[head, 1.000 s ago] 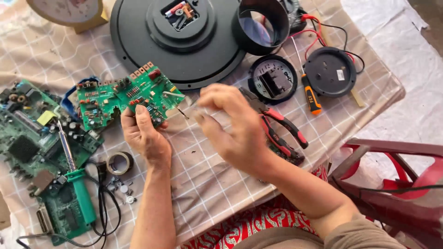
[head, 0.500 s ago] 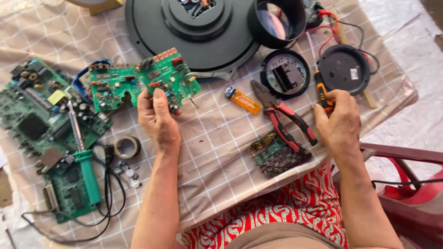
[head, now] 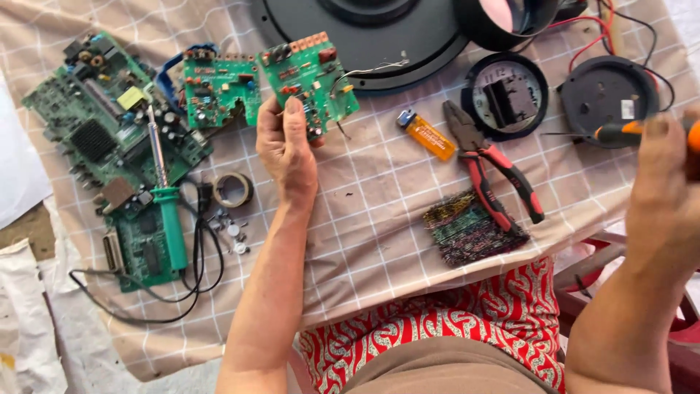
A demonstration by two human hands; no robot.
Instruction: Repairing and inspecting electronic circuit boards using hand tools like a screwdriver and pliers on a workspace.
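1. A table covered with a beige checked cloth (head: pixel 379 241) is seen from above, strewn with electronic parts.
2. A green circuit board (head: pixel 310 76) is gripped at its lower edge by the left hand (head: pixel 286 149), the fingers closed round it; the board is held near the cloth's upper middle, just below a large black disc (head: pixel 364 36).
3. An orange-handled screwdriver (head: pixel 620 131) is held in the right hand (head: pixel 667 190) at the right edge, the fingers wrapped round its handle, its tip lying over a round black housing (head: pixel 605 98).
4. An orange lighter (head: pixel 426 135) and red-handled pliers (head: pixel 492 164) are laid between the hands.
5. A green soldering iron (head: pixel 168 197) is rested on larger boards (head: pixel 102 124) at the left, beside a tape roll (head: pixel 233 190).
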